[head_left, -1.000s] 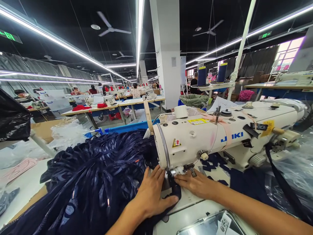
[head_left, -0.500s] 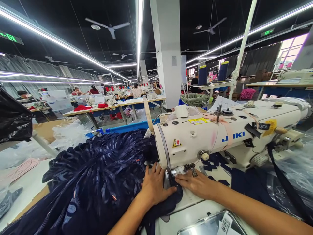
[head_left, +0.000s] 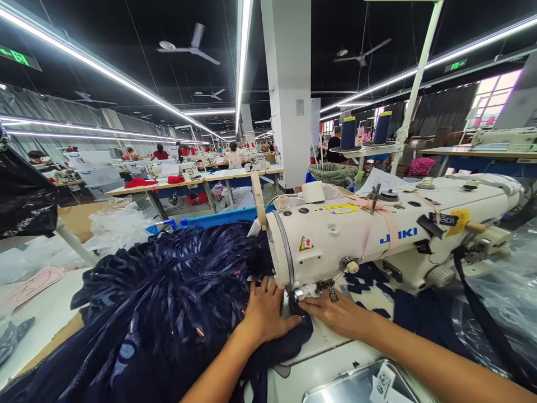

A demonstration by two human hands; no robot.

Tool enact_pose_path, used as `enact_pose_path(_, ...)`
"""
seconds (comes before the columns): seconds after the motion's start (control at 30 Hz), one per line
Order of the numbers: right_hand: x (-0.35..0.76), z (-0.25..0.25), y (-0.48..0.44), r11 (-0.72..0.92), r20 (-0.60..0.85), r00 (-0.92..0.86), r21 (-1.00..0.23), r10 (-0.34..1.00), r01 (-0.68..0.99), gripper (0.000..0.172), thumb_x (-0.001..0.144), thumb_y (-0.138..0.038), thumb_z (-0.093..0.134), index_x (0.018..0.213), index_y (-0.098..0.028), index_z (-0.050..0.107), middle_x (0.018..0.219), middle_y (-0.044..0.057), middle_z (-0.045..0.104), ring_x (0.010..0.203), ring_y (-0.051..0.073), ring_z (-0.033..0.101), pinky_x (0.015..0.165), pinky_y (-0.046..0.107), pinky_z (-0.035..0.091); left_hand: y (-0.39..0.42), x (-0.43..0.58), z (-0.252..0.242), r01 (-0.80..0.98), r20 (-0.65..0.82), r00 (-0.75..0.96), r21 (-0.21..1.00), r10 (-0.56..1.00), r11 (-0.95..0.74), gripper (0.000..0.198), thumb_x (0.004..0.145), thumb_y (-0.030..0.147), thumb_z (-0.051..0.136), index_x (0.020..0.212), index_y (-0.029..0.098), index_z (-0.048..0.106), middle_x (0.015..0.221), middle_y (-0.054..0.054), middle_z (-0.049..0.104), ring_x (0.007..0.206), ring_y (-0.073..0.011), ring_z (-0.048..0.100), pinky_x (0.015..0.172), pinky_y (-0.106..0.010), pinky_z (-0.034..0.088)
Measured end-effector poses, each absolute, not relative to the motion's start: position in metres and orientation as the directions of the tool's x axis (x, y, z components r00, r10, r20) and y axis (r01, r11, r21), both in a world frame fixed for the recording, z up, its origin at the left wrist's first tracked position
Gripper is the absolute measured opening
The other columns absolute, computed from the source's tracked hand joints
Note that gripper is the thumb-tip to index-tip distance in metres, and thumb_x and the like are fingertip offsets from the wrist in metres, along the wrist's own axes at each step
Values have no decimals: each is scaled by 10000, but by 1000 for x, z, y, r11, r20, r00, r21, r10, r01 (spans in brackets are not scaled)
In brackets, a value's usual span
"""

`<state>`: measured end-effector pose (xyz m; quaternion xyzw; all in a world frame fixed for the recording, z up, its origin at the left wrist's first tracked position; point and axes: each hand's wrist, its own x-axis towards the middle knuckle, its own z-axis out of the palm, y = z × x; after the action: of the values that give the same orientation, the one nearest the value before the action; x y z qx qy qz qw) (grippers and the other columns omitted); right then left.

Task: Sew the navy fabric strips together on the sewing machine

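Note:
A large heap of dark navy fabric [head_left: 168, 302] with ribbon-like strips covers the left of the sewing table. A cream sewing machine [head_left: 377, 235] stands on the right, its needle head over the cloth. My left hand [head_left: 264, 310] lies flat on the fabric just left of the presser foot [head_left: 298, 295], fingers stretched forward. My right hand [head_left: 335, 313] rests flat on the cloth right of the foot, fingertips pointing at the needle. Both hands press the navy fabric against the machine bed.
A shiny metal tray [head_left: 361, 386] with paper tags sits at the near edge. Clear plastic bags [head_left: 507, 302] lie at right and a black bag [head_left: 25, 196] at left. Two navy thread cones [head_left: 347, 133] stand behind. Other workers sit at distant tables [head_left: 188, 179].
Both hands have slid slightly forward with the fabric toward the needle. The view has shifted a little.

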<state>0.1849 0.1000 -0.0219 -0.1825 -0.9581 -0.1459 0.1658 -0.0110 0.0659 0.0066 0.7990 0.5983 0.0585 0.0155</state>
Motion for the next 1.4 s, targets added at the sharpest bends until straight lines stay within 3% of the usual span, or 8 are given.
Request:
enact_pose_path(0.23,183,-18,100,881,382,-879,256,287,399,428,729,43,385,1097,-85,562,1000,136,629,952,231,566,815,355,451,70,-8,14,958,23,267,100,963,-268,644,691,573,485,1205,187,441,1160,-113,541,1182,-337,353,985,-598,110)
enact_pose_path(0.53,182,-17,101,870,358,-864,211,355,445,446,736,23,405,1133,-124,545,1016,137,612,959,219,554,845,354,425,74,-7,20,962,-29,246,126,969,-240,601,683,531,514,1180,196,465,1218,-123,497,1202,-339,334,984,-594,117)
enact_pose_path(0.77,180,-13,99,850,448,-819,205,359,485,398,786,-10,353,1055,-175,596,923,84,639,904,196,563,795,319,434,69,-5,15,960,74,241,127,968,-248,506,697,473,527,1110,181,514,1093,-114,575,1129,-329,422,985,-587,145)
enact_pose_path(0.93,179,-11,97,855,505,-787,165,355,491,314,786,-66,415,999,-171,619,868,78,638,881,197,558,798,309,413,39,4,16,954,283,216,142,934,-263,194,770,241,459,885,164,595,945,-86,623,959,-246,539,959,-492,297)
enact_pose_path(1.03,180,-15,95,855,475,-780,102,407,508,242,793,-142,468,973,-177,626,855,78,633,872,198,554,818,316,399,18,3,9,876,329,411,117,850,-469,270,727,245,511,980,168,570,993,-81,608,961,-247,529,943,-479,327)
enact_pose_path(1.13,180,-18,91,856,438,-782,51,444,515,224,820,-197,465,979,-183,622,899,79,631,851,194,561,826,329,400,12,-9,-2,781,325,570,71,754,-621,401,669,112,488,1055,215,526,1044,-42,603,996,-236,510,944,-484,313)
enact_pose_path(1.3,176,-15,83,872,402,-797,-8,450,489,245,825,-198,455,1021,-174,600,998,83,601,861,209,564,808,347,427,25,-24,-3,805,373,499,135,782,-578,336,627,-8,366,799,208,557,836,-15,629,881,-187,543,948,-464,297)
enact_pose_path(1.4,175,-15,82,877,390,-801,-38,455,480,233,823,-176,451,997,-165,606,969,90,597,862,212,564,796,346,439,31,-20,7,823,370,459,166,808,-544,282,650,62,404,861,172,555,786,-41,599,822,-195,544,952,-485,289)
